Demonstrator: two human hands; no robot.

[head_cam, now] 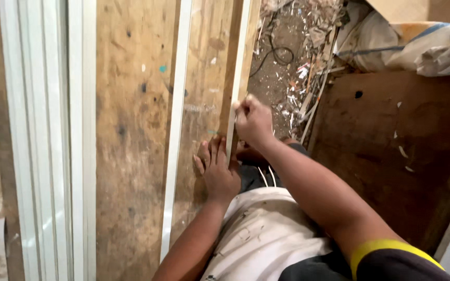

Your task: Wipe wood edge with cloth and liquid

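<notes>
Right at the centre, a long narrow white strip of moulding stands on edge along the worn brown plywood workbench, running away from the person toward the far end. The right hand is closed around the strip near its close end, fingers curled and thumb on top, pinching the edge; whether a small tool is tucked inside that fist, I cannot tell. The left hand lies flat on the bench just beside the strip, fingers spread and open, holding nothing, its fingertips touching the strip's base and bracing it.

To handle this well, my read is that the flat hand should keep pressing down and in, so the thin strip does not bow or skate, while the closed hand works in short controlled strokes along the edge, not one long pull.

Moving outward: a second flat white strip lies parallel on the bench to the left, apart from the hands. Farther left sits a bundle of white profiled frame lengths. Beyond the bench edge, the dirt floor is littered with offcuts and a black cable. A dark brown board leans at right, with sacks above it.
</notes>
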